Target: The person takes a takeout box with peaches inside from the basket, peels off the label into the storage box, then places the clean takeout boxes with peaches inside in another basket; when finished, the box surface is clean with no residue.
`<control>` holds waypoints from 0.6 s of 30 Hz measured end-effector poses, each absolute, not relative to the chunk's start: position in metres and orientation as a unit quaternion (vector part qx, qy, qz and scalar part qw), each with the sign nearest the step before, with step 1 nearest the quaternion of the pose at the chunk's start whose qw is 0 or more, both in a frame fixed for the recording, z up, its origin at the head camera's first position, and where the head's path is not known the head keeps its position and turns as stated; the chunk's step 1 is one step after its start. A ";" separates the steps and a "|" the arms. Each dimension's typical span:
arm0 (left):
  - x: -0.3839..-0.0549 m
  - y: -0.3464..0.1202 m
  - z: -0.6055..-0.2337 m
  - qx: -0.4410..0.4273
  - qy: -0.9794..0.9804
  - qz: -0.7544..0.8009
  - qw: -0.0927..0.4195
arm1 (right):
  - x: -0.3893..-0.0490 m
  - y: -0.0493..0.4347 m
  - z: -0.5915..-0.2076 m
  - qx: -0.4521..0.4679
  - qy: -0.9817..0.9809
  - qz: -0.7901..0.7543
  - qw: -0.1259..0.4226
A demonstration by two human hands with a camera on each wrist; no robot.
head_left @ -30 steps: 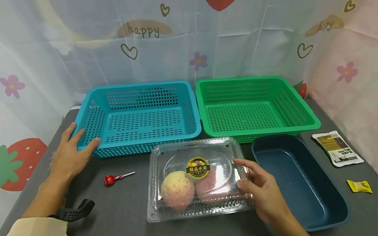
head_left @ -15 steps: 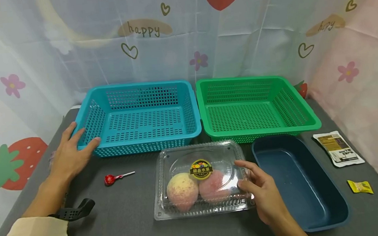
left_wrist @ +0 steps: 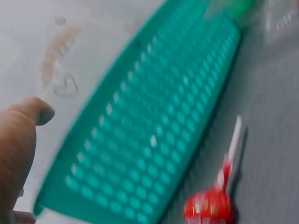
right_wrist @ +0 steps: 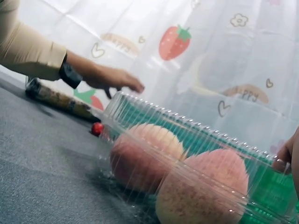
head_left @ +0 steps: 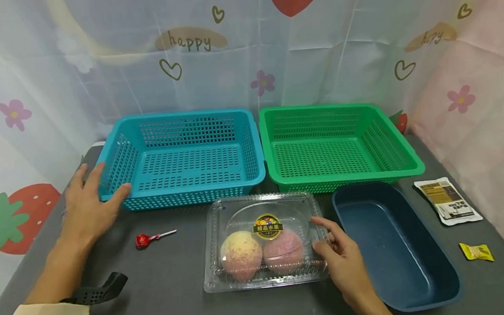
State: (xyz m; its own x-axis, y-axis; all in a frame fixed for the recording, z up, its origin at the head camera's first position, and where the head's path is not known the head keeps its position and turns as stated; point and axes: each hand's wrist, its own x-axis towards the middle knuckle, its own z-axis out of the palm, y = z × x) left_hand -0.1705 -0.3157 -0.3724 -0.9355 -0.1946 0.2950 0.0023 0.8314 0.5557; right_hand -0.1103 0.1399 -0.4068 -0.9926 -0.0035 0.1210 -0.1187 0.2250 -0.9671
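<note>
A clear plastic fruit box (head_left: 238, 208) with a round label lies on the grey table in the head view. Inside it are two peaches (head_left: 241, 256), one yellowish-pink and one pinker. My right hand (head_left: 344, 262) grips the box's right edge, thumb and index finger on the lid, its other fingers mostly hidden. My left hand (head_left: 87, 207) is at the left front corner of the blue basket (head_left: 192, 189), fingers spread. In the left wrist view its thumb (left_wrist: 32, 112) stands apart from the basket's rim. A red lollipop (head_left: 143, 240) lies near that hand.
Right of the blue basket stands a green basket (head_left: 348, 176). A dark blue tub (head_left: 394, 245) sits just right of my right hand. Beyond it lie a white and brown packet (head_left: 448, 201) and a small yellow-wrapped sweet (head_left: 476, 252). A printed curtain (head_left: 243, 53) hangs behind.
The fruit box has come down and slid slightly right, away from the blue basket's front, with my right hand on it. My left hand's fingers have lifted off the basket's rim.
</note>
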 end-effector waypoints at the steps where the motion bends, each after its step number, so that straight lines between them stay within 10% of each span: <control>1: -0.167 -0.312 -0.369 0.049 -0.937 -0.292 0.187 | -0.110 0.139 -0.408 0.039 -0.784 0.617 0.050; 18: -0.125 -0.236 -0.348 -0.065 -0.885 -0.399 0.231 | -0.110 0.138 -0.425 0.043 -0.805 0.583 0.101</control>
